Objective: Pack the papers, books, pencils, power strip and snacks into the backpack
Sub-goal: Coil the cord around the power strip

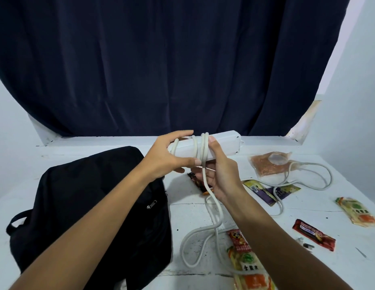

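The left hand grips the rigid power strip while the right hand pinches its springy cord (loops likely loosen), so hold both together.

Backpack left on table — snacks right, cord between.

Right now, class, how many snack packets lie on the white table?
6: clear orange-filled pouch at back, purple-yellow packet mid-right, dark wrapper under the hands, green-orange packet far right, red bar, front packet. More may be hidden.
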